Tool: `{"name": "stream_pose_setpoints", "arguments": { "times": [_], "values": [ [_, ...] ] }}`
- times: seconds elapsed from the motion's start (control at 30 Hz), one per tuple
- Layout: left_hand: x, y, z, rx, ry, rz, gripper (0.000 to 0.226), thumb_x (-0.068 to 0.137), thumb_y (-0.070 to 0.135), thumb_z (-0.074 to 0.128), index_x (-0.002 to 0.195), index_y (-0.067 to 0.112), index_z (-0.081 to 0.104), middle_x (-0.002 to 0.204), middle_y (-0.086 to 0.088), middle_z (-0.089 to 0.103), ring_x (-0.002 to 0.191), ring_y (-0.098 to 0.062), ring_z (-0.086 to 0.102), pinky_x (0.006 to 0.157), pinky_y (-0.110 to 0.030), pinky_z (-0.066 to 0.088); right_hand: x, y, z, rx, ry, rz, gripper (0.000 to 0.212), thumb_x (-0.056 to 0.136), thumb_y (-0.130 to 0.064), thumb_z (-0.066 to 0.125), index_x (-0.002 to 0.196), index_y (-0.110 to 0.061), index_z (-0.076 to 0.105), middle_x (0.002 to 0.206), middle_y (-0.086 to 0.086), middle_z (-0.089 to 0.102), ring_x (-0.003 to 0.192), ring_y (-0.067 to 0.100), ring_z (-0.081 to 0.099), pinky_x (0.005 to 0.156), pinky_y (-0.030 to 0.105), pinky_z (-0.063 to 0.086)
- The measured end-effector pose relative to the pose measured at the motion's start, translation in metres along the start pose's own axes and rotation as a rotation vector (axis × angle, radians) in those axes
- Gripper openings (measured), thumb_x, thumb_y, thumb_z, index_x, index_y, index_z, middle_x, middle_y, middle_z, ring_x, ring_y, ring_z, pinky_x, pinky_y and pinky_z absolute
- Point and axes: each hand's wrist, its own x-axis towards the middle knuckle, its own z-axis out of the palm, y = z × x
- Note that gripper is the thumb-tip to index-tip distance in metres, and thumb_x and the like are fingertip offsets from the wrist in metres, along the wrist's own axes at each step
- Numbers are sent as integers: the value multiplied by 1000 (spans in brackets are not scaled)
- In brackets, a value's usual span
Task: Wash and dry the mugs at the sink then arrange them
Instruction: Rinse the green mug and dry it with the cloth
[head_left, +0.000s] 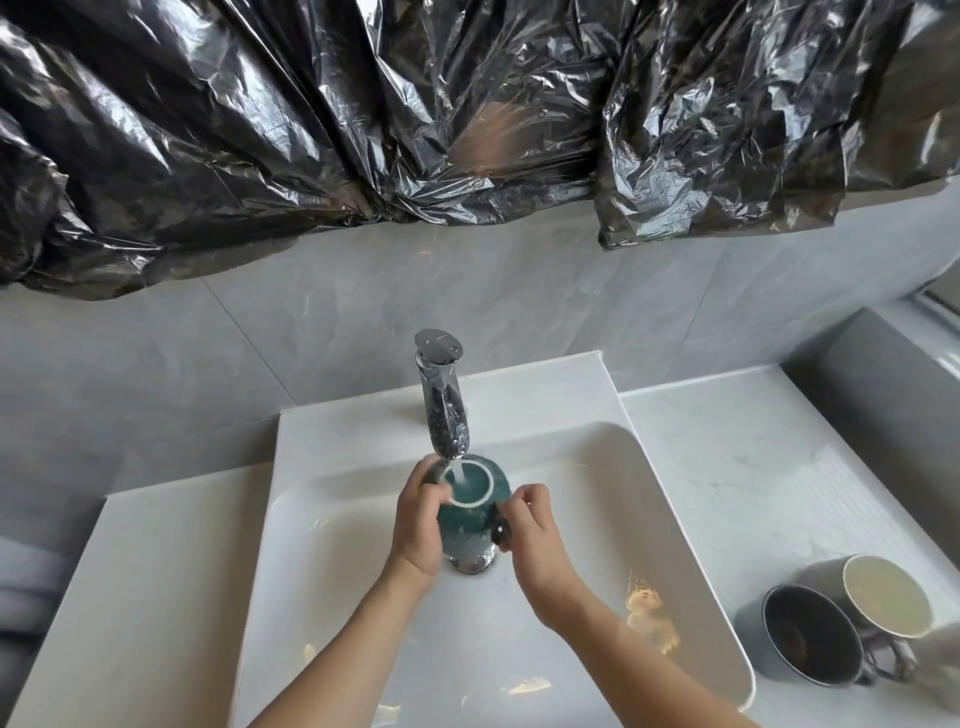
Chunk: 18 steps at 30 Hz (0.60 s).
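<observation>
Both hands hold the teal mug (467, 506) under the tap (441, 395): left grip (418, 519) wraps its side, right grip (530, 525) pinches its handle. Two mugs (841, 623) stand right of the tap on the bench (727, 457).

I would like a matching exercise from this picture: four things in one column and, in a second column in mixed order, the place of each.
Things:
1. teal mug
2. dark mug
3. tap
4. black plastic sheet

Places:
A. hanging on the wall above the tiles
B. on the counter, right of the sink
C. on the ledge behind the basin
D. held in both hands under running water

Pairs: 1-D, 2-B, 3-C, 4-A
</observation>
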Motion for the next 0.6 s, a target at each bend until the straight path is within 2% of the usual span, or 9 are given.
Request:
{"name": "stream_pose_setpoints", "arguments": {
  "times": [0.07, 0.13, 0.2, 0.27, 0.33, 0.4, 0.47, 0.5, 0.6],
  "values": [
    [-3, 2, 1, 49, -29, 35, 51, 59, 35, 53, 92, -3, 58, 86, -11, 63, 82, -22, 55, 73, -36, 43, 1, 2, 0, 34, 29, -4, 20, 95, -15, 52, 84, -14, 35, 77, 3, 38, 68, 16, 38, 66, 32, 36],
    [-4, 5, 0, 46, -52, -25, 50, 59, 38, 55, 95, 4, 63, 91, -10, 68, 86, -26, 60, 78, -37, 45, 2, 3, 1, 91, 27, -3, 23, 96, -14, 54, 82, -14, 36, 75, 2, 39, 66, 16, 37, 64, 31, 35],
    [-4, 8, -5, 64, -89, -135, 50, 62, 42, 57, 101, 12, 68, 106, -13, 70, 104, -34, 63, 87, -38, 46, 4, 5, 0, 166, 20, 30, 23, 100, -12, 54, 83, -14, 38, 70, 2, 42, 61, 15, 38, 59, 28, 35],
    [-6, 15, -12, 221, -62, -105, 55, 70, 46, 52, 115, 17, 64, 121, -9, 63, 123, -30, 55, 95, -31, 44, 3, 5, -1, 203, 10, 64, 21, 102, -16, 53, 86, -14, 39, 63, 0, 41, 55, 14, 37, 55, 26, 33],
    [-7, 33, -19, 448, 55, 115, 65, 80, 44, 44, 137, 14, 46, 140, -2, 47, 134, -20, 44, 108, -30, 37, 2, 5, -2, 200, 30, 99, 21, 103, -21, 51, 88, -14, 38, 57, -4, 37, 52, 12, 32, 54, 26, 30],
    [1, 64, -18, 597, 110, 423, 65, 88, 37, 38, 148, 13, 33, 148, 3, 34, 141, -13, 32, 118, -31, 26, 3, 5, -3, 195, 67, 143, 23, 104, -25, 50, 89, -15, 36, 55, -6, 36, 52, 13, 30, 54, 27, 28],
    [14, 99, -8, 790, 7, 662, 60, 94, 33, 34, 150, 10, 33, 152, 3, 29, 146, -12, 22, 121, -26, 14, 4, 3, -4, 189, 84, 176, 25, 104, -29, 50, 88, -16, 35, 57, -5, 37, 51, 13, 31, 56, 29, 31],
    [20, 111, -3, 897, -65, 724, 57, 96, 32, 32, 149, 10, 37, 154, 1, 30, 148, -15, 20, 122, -28, 13, 5, 1, -5, 189, 73, 186, 27, 104, -30, 50, 86, -17, 35, 55, -6, 38, 49, 12, 31, 57, 29, 32],
    [25, 115, 5, 1072, -209, 785, 55, 98, 31, 27, 142, 6, 49, 152, -8, 43, 147, -24, 27, 123, -36, 18, 7, -8, -7, 221, 19, 241, 34, 104, -32, 49, 78, -20, 32, 49, -8, 33, 42, 11, 28, 59, 29, 34]
  ]
}}
